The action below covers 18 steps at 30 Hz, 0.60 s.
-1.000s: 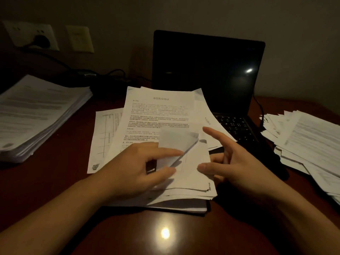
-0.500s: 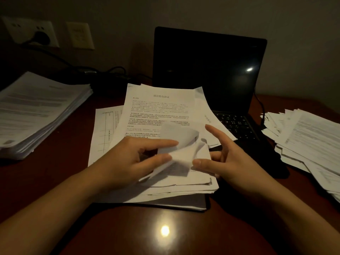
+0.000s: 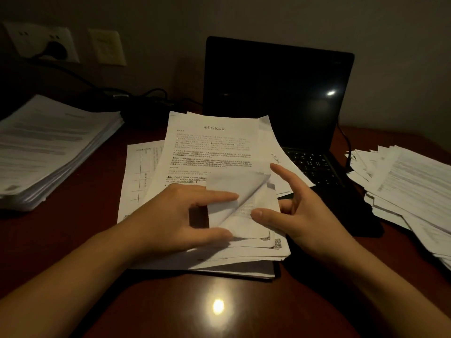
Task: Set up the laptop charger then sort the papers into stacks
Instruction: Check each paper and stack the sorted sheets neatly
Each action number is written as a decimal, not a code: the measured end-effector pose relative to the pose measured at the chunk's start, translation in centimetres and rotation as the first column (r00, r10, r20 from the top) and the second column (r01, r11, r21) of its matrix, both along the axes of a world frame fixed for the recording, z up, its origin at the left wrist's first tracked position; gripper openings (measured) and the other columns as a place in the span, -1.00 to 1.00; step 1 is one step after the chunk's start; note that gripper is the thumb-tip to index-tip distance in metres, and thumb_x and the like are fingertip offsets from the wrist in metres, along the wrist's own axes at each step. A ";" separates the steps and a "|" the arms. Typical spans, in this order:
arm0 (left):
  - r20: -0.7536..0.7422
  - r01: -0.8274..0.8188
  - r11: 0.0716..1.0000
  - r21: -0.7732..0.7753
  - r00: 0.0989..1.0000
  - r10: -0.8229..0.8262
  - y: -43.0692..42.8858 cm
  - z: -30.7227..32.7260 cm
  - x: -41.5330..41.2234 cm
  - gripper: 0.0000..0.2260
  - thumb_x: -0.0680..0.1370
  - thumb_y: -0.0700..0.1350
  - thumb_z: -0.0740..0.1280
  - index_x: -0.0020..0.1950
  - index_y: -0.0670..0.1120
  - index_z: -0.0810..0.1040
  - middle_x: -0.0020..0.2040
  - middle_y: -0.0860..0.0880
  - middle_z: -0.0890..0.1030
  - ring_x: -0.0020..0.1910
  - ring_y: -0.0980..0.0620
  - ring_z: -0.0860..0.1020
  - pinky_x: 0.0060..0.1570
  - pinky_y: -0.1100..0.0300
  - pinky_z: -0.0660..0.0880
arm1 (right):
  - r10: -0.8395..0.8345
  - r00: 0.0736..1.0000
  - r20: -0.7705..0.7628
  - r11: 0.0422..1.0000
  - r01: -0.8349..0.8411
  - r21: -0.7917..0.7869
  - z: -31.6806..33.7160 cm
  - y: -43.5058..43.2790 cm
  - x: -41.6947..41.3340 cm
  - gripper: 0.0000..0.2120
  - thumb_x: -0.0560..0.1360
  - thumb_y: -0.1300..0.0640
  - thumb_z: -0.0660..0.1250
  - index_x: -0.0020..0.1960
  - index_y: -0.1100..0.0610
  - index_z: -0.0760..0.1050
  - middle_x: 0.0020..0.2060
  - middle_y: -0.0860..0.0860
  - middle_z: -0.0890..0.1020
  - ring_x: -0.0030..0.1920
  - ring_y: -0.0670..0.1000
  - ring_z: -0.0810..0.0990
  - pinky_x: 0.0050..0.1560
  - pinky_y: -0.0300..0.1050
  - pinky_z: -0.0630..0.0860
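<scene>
A loose stack of printed papers [image 3: 210, 147] lies in the middle of the dark wooden table [image 3: 156, 311], partly over the keyboard of an open black laptop [image 3: 275, 93] whose screen is dark. My left hand [image 3: 175, 215] pinches the curled-up lower right corner of the top sheets [image 3: 246, 203] between index finger and thumb. My right hand [image 3: 302, 211] is beside it with fingers spread, its thumb touching the lifted corner. A black plug sits in the wall socket [image 3: 55, 48], and a black charger cable [image 3: 136, 93] runs along the back of the table.
A tall, neat stack of papers [image 3: 53, 147] stands at the left. A messy spread of sheets [image 3: 410, 186] covers the right edge of the table. A thin black cable [image 3: 344, 140] hangs by the laptop's right side. A blank wall plate [image 3: 107, 47] is beside the socket.
The lifted corner has curled further over under my left index finger. My right thumb has come in against the sheets. The view has shifted slightly.
</scene>
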State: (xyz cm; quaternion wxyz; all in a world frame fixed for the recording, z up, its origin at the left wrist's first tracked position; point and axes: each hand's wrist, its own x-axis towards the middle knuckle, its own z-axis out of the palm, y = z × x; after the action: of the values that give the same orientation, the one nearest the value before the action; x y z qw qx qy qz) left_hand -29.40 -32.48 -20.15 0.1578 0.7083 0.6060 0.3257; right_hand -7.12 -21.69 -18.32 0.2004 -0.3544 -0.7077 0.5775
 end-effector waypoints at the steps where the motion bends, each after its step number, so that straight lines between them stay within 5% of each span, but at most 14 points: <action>1: 0.035 -0.002 1.000 0.024 0.999 0.001 0.1 0.0 0.1 -0.55 0.41 0.32 0.36 0.29 0.30 0.53 0.09 0.38 0.59 0.13 0.37 0.54 0.08 0.44 0.49 | 0.017 1.000 0.001 1.000 -0.017 -0.025 0.2 0.1 0.1 -0.07 0.46 0.24 0.47 0.57 -0.25 0.00 -0.11 0.10 0.76 -0.09 0.09 0.75 -0.07 -0.02 0.69; 4: 0.054 -0.010 0.998 0.055 0.999 0.007 0.1 0.0 0.1 -0.61 0.46 0.31 0.31 0.27 0.29 0.53 0.11 0.38 0.55 0.14 0.36 0.56 0.09 0.43 0.52 | 0.043 0.999 0.003 0.995 -0.042 -0.086 0.8 0.4 0.7 -0.07 0.48 0.29 0.44 0.57 -0.26 0.00 -0.16 0.08 0.75 -0.17 0.02 0.75 -0.27 -0.25 0.60; 8: 0.019 0.024 0.999 0.030 1.000 -0.025 -0.3 0.3 0.2 -0.46 0.38 0.34 0.43 0.32 0.20 0.56 0.09 0.38 0.59 0.12 0.38 0.55 0.07 0.41 0.52 | 0.048 0.999 0.015 0.996 -0.047 -0.077 0.6 0.2 0.5 -0.06 0.47 0.28 0.45 0.59 -0.25 -0.02 -0.09 0.08 0.76 -0.08 0.08 0.75 -0.20 -0.18 0.64; 13: -0.003 -0.071 0.978 0.195 0.997 0.073 0.2 -0.1 0.4 -0.79 0.58 0.07 0.36 0.13 0.05 0.69 -0.08 0.14 0.70 -0.11 0.20 0.63 -0.28 0.32 0.57 | 0.058 0.998 0.010 0.995 -0.057 -0.085 0.5 0.5 0.6 -0.06 0.46 0.28 0.45 0.59 -0.21 -0.02 -0.08 0.11 0.75 -0.06 0.10 0.75 -0.16 -0.15 0.66; 16: 0.111 -0.190 0.947 0.259 0.980 0.166 0.3 0.1 0.4 -0.92 0.57 0.04 0.36 0.02 0.11 0.63 -0.28 0.11 0.65 -0.32 0.11 0.59 -0.45 0.40 0.41 | 0.087 0.996 0.009 0.989 -0.085 -0.123 0.6 0.7 0.9 -0.06 0.50 0.33 0.40 0.58 -0.25 -0.05 -0.02 0.10 0.75 0.01 0.08 0.74 -0.05 -0.05 0.68; 18: 0.241 -0.232 0.943 0.240 0.955 0.173 0.2 0.3 0.4 -0.79 0.56 0.00 0.36 0.18 0.16 0.53 -0.28 0.01 0.64 -0.44 0.07 0.54 -0.50 0.35 0.38 | 0.070 0.998 -0.009 0.990 -0.070 -0.126 0.7 0.6 0.9 -0.07 0.49 0.33 0.40 0.58 -0.25 -0.02 -0.02 0.10 0.75 0.01 0.09 0.74 -0.06 -0.04 0.69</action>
State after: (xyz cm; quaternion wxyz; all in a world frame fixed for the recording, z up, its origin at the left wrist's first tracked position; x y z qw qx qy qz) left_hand -28.95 -32.26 -19.88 0.0919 0.6169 0.6060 0.4937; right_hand -6.17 -21.05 -17.65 0.1588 -0.3401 -0.6812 0.6286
